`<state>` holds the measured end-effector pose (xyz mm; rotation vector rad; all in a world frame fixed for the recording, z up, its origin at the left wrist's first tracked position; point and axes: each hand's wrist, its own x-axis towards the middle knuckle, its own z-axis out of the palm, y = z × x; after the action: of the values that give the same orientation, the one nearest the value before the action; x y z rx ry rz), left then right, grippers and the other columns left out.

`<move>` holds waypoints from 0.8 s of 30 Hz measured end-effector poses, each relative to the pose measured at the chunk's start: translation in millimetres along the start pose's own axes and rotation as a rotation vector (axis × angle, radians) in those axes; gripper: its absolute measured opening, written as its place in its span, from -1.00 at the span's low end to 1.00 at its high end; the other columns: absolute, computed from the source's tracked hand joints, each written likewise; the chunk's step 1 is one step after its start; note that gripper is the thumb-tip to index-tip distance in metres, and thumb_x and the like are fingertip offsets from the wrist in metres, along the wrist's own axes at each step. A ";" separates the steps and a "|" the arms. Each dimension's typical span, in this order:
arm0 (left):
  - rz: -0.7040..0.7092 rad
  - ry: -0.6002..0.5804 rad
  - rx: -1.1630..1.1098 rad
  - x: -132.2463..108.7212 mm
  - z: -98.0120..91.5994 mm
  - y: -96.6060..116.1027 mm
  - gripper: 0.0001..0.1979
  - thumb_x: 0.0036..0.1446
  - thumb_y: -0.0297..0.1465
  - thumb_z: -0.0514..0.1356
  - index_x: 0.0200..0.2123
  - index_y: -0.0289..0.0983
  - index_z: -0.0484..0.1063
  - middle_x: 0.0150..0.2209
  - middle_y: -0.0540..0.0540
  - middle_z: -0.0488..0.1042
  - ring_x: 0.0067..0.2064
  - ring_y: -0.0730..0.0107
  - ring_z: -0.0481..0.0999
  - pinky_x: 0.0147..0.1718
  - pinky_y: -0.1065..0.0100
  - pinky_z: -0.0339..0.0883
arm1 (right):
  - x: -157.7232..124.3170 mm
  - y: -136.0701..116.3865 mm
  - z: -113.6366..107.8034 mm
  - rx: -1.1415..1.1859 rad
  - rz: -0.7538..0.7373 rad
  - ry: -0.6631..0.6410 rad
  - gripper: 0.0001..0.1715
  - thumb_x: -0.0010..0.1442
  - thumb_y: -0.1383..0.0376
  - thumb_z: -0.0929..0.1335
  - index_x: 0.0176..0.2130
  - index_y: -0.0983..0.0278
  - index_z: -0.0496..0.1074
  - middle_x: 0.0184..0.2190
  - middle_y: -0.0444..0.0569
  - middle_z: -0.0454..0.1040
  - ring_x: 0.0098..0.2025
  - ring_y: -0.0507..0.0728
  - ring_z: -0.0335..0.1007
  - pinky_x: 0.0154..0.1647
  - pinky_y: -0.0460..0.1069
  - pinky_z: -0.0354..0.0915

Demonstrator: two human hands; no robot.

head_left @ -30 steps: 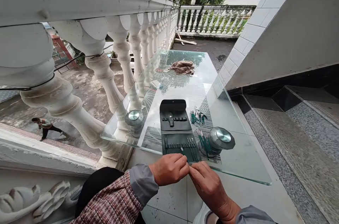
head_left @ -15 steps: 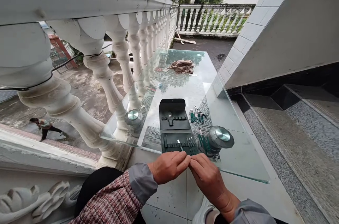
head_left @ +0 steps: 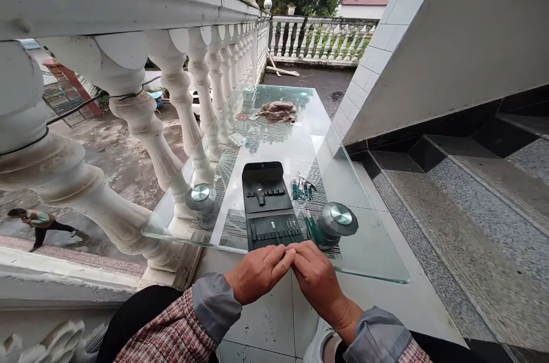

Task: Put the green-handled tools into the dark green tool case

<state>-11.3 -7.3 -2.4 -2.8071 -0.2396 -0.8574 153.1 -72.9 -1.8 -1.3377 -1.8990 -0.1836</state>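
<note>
My left hand (head_left: 259, 272) and my right hand (head_left: 317, 277) meet fingertip to fingertip at the near edge of an unfolded black tool case (head_left: 268, 211). Both have curled, closed fingers; whatever they grip is hidden behind them. Just beyond the fingers, a small tool with a flat silver tip (head_left: 273, 226) shows above the case's lower row of loops. Several slim metal tools (head_left: 292, 227) stand in loops to its right. One dark piece (head_left: 261, 194) sits in the upper half. Right of the case lie green-handled tools (head_left: 312, 227) and green nail clippers (head_left: 302, 188).
The case rests on a glass table (head_left: 373, 248) with round metal-topped supports (head_left: 338, 220). A brown cloth (head_left: 278, 111) lies at its far end. A white balustrade (head_left: 128, 117) runs along the left, stone steps (head_left: 446, 208) along the right. A person (head_left: 43, 226) is below, beyond the balustrade.
The view has turned slightly right, so everything sits further left. My hands stay together at the case. The flat silver-tipped tool has gone from tilted to more upright against the loops.
</note>
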 end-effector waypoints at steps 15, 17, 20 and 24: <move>0.125 -0.025 0.145 -3.7 7.9 1.3 -0.79 0.27 -0.50 0.01 -0.10 -0.40 0.38 -0.15 -0.24 0.48 -0.18 0.29 0.47 -0.19 0.25 0.43 | -35.9 40.5 -31.5 -0.400 0.131 -0.105 -0.67 0.25 0.26 0.22 -0.06 0.32 0.42 -0.16 0.11 0.43 -0.05 0.24 0.23 -0.12 0.10 0.21; 0.131 -0.033 0.151 -4.2 7.8 1.0 -0.79 0.27 -0.49 0.02 -0.10 -0.41 0.38 -0.14 -0.25 0.47 -0.16 0.28 0.47 -0.18 0.24 0.43 | -39.1 36.3 -32.0 -0.447 0.087 -0.106 -0.67 0.24 0.26 0.24 -0.06 0.34 0.42 -0.15 0.11 0.43 -0.04 0.25 0.22 -0.11 0.11 0.19; 0.136 -0.030 0.142 -3.6 6.9 0.2 -0.80 0.27 -0.50 0.02 -0.11 -0.42 0.38 -0.14 -0.26 0.47 -0.17 0.27 0.47 -0.19 0.23 0.42 | -43.3 33.6 -34.9 -0.448 0.028 -0.091 -0.68 0.22 0.25 0.26 -0.08 0.35 0.43 -0.17 0.10 0.45 -0.06 0.24 0.23 -0.10 0.11 0.17; 0.148 -0.033 0.132 -2.8 6.1 -0.2 -0.80 0.26 -0.51 0.02 -0.12 -0.43 0.37 -0.14 -0.28 0.47 -0.18 0.27 0.48 -0.20 0.23 0.42 | -47.1 30.8 -37.0 -0.418 -0.022 -0.053 -0.73 0.22 0.30 0.27 -0.10 0.33 0.44 -0.23 0.06 0.47 -0.11 0.19 0.26 -0.10 0.08 0.16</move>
<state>-10.4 -6.0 -8.9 -2.6791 -0.0874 -0.7342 204.4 -113.4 -17.6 -1.6047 -1.9911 -0.5875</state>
